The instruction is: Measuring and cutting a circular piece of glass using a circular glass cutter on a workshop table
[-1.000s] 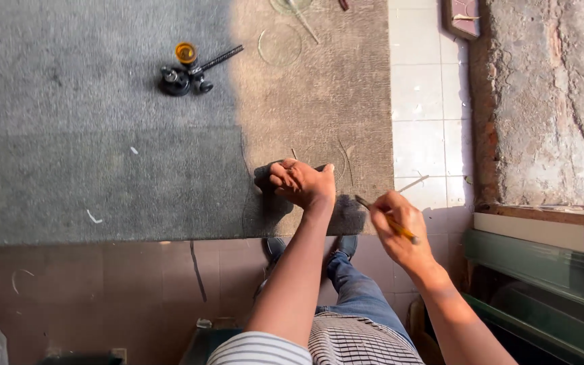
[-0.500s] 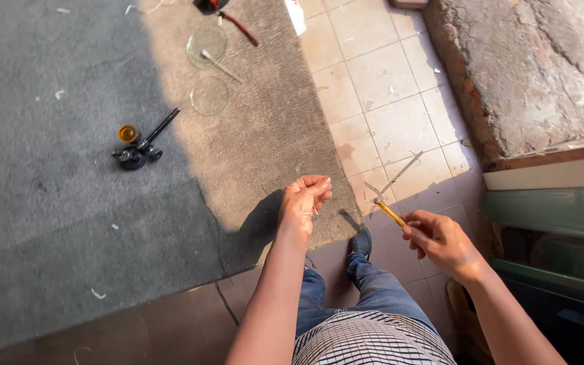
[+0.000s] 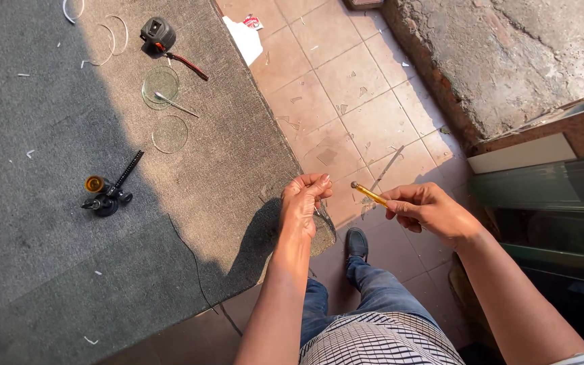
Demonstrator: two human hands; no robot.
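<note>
My right hand [image 3: 427, 213] is closed on a slim yellow-handled glass cutter [image 3: 369, 193], whose tip points up and left. My left hand [image 3: 305, 201] is raised just past the corner of the grey carpeted table [image 3: 69, 270]. Its fingers are pinched together on what looks like a small clear glass piece [image 3: 322, 211]. The two hands are about a hand's width apart, above the tiled floor [image 3: 346, 101] and my dark shoe [image 3: 356, 243].
On the carpet lie a black circle cutter with a brass cup [image 3: 106, 196], two clear glass discs [image 3: 160, 86] [image 3: 169, 134], a black tape measure [image 3: 157, 34] and curved glass off-cuts [image 3: 113, 40]. Glass shards [image 3: 326, 155] litter the tiles. Stacked glass sheets [image 3: 542, 196] stand at right, below a rough stone slab [image 3: 508, 61].
My left hand has lifted off the carpet edge and closed its fingers. My right hand has raised the cutter. The view has swung, so the table now sits further left.
</note>
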